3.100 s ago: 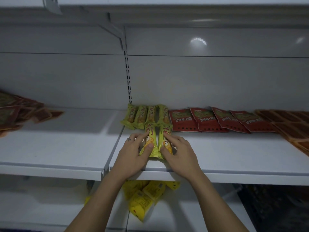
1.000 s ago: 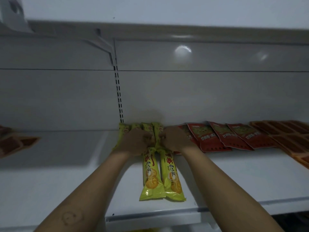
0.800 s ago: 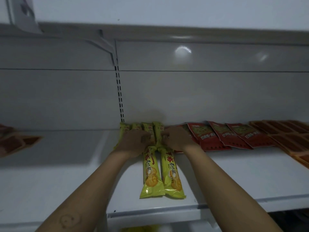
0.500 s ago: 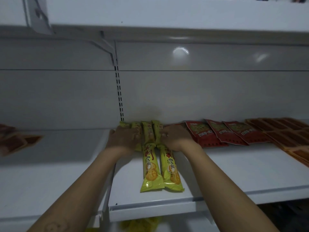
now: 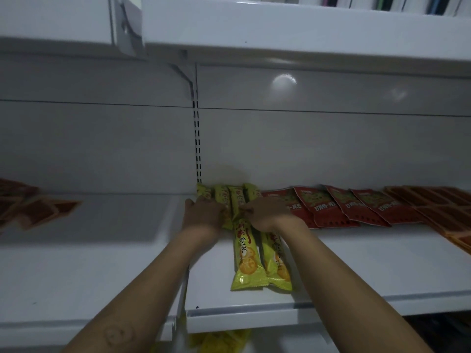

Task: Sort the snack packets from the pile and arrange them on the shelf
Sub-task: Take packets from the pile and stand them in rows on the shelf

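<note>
A back row of four yellow-green foil snack packets (image 5: 235, 198) lies flat against the rear wall of the white metal shelf (image 5: 369, 266), with both hands on its near ends. The left hand (image 5: 204, 216) covers the two packets on its side, knuckles up, thumb out; its fingers are hidden past the knuckles, so I cannot tell whether they press flat or curl. The right hand (image 5: 266, 215) meets it in the middle, fingers curled, and the fingertips (image 5: 246, 211) seem to pinch the near edge of one back-row packet, though blur leaves that unsure. From under the hands toward the person run two long yellow biscuit packets (image 5: 248, 261), side by side and touching; the right forearm covers part of one. Just outside the right hand lie overlapping red pouches (image 5: 331, 207), the nearest partly under the hand, then flat brown packets (image 5: 443, 210) cut off by the frame. Well outside the left hand, dark reddish-brown packets (image 5: 35, 210) lie loose, also cut off. Beyond the hands a slotted upright (image 5: 197, 149) rises to an upper white shelf (image 5: 280, 29). Below the arms a blurred yellow pile of packets (image 5: 221, 340) is mostly hidden by the shelf lip.
</note>
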Demonstrator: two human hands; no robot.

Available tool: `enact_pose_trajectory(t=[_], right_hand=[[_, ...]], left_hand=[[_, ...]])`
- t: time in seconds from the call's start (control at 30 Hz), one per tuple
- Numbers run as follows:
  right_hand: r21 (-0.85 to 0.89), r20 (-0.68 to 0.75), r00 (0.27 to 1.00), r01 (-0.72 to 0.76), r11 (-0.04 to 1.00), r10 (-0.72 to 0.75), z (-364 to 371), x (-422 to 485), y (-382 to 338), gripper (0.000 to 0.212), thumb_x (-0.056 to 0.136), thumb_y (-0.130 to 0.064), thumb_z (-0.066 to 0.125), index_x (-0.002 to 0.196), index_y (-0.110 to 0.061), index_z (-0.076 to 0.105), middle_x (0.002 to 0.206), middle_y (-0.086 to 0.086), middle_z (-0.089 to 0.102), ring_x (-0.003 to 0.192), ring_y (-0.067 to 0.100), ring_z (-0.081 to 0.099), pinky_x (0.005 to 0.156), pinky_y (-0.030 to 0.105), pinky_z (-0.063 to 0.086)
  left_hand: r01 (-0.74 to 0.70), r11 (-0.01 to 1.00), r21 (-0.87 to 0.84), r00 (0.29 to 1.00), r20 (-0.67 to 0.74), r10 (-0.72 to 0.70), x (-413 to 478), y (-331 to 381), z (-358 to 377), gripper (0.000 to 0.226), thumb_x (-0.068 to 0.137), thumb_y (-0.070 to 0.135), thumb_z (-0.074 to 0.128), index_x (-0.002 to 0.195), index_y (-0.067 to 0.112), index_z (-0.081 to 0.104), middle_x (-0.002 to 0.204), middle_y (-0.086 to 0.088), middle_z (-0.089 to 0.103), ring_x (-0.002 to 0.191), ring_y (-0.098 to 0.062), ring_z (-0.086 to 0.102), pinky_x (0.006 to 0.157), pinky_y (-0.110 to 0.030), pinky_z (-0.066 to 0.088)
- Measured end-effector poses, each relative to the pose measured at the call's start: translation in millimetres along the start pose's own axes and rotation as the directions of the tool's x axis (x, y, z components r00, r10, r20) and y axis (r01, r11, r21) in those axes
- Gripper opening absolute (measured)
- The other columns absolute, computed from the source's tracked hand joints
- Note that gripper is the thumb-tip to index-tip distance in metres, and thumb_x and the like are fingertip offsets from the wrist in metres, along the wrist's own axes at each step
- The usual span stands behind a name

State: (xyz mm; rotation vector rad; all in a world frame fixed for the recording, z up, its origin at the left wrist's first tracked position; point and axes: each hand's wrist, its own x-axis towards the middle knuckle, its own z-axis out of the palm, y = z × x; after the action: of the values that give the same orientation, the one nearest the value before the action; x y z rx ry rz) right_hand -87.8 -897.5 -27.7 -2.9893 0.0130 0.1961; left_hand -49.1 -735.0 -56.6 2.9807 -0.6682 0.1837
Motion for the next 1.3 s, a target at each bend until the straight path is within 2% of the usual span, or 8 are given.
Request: enact_pose_trajectory(t=[0.27,0.37,0.5,0.6,0.73,0.97,1.17,1.3], right_hand=[[-0.012,0.013,1.000,-0.006,1.000,0.007,-1,-2,-3,0.044,0.105,-0.033,0.032,0.148,-0.037,0.037,0.158,0.000,0.032,0.144,0.028,0.031,0.113,0.041,0.030],[0.021,-0.010,1.000,-0.019,1.000,0.019,-3,-6,-1,0.039,0.104,-0.036,0.033,0.140,-0.036,0.048,0.148,0.002,0.046,0.132,0.028,0.046,0.104,0.040,0.041],[0.014,-0.018,0.998,-0.067,0.998,0.067,-8,-20,2,0.037,0.101,-0.040,0.036,0.128,-0.024,0.056,0.137,0.005,0.054,0.121,0.027,0.053,0.094,0.037,0.046],[-0.021,0.026,0.994,-0.105,0.994,0.105,-3,-29,9,0.034,0.100,-0.047,0.036,0.107,-0.020,0.055,0.126,0.009,0.058,0.107,0.026,0.056,0.081,0.034,0.043],[0.027,0.013,0.990,-0.140,0.990,0.140,2,-47,9,0.054,0.100,-0.047,0.041,0.146,-0.020,0.042,0.149,0.008,0.044,0.134,0.028,0.043,0.106,0.040,0.040],[0.129,-0.095,0.984,-0.140,0.982,0.153,8,-69,9,0.056,0.096,-0.050,0.049,0.147,-0.028,0.042,0.138,0.006,0.057,0.126,0.027,0.052,0.101,0.039,0.046],[0.203,-0.134,0.974,-0.151,0.968,0.180,16,-92,13,0.057,0.095,-0.047,0.053,0.148,-0.028,0.041,0.139,0.002,0.057,0.127,0.024,0.052,0.100,0.036,0.046],[0.306,-0.146,0.965,-0.166,0.938,0.218,22,-105,15,0.056,0.095,-0.043,0.057,0.146,-0.027,0.043,0.139,0.003,0.056,0.127,0.022,0.052,0.101,0.035,0.045]], left_hand=[[-0.027,0.999,-0.044,0.999,-0.044,0.025,-4,-6,-2,0.033,0.096,0.026,0.045,0.125,0.034,0.059,0.125,0.004,0.060,0.125,-0.023,0.040,0.093,-0.041,0.028],[0.036,0.996,-0.084,0.996,-0.073,-0.042,-7,-19,-4,0.025,0.099,0.034,0.040,0.117,0.032,0.059,0.121,0.003,0.058,0.123,-0.025,0.042,0.092,-0.041,0.027],[0.175,0.984,-0.019,0.985,0.000,-0.175,-11,-36,-6,0.044,0.100,0.052,0.033,0.136,0.032,0.047,0.134,-0.001,0.055,0.129,-0.027,0.041,0.100,-0.042,0.028],[0.172,0.983,-0.062,0.982,0.084,-0.167,-15,-39,-1,0.047,0.101,0.053,0.030,0.140,0.031,0.042,0.135,-0.001,0.054,0.131,-0.026,0.039,0.102,-0.041,0.026],[0.127,0.984,-0.128,0.990,0.083,-0.117,-15,-35,4,0.043,0.103,0.040,0.032,0.143,0.025,0.041,0.133,-0.002,0.056,0.131,-0.025,0.039,0.102,-0.040,0.024],[0.106,0.988,-0.111,0.991,0.098,-0.095,-21,-36,4,0.051,0.102,0.039,0.035,0.151,0.027,0.030,0.147,-0.003,0.046,0.136,-0.027,0.033,0.104,-0.041,0.023],[-0.090,0.977,-0.191,0.980,-0.193,0.052,-64,-3,-5,0.046,0.096,0.047,0.046,0.139,0.031,0.049,0.139,0.000,0.053,0.127,-0.026,0.040,0.095,-0.039,0.028],[-0.109,0.944,-0.312,0.994,-0.056,0.096,-99,32,-6,0.056,0.094,0.066,0.037,0.145,0.041,0.037,0.147,0.006,0.045,0.136,-0.020,0.034,0.107,-0.043,0.023]])
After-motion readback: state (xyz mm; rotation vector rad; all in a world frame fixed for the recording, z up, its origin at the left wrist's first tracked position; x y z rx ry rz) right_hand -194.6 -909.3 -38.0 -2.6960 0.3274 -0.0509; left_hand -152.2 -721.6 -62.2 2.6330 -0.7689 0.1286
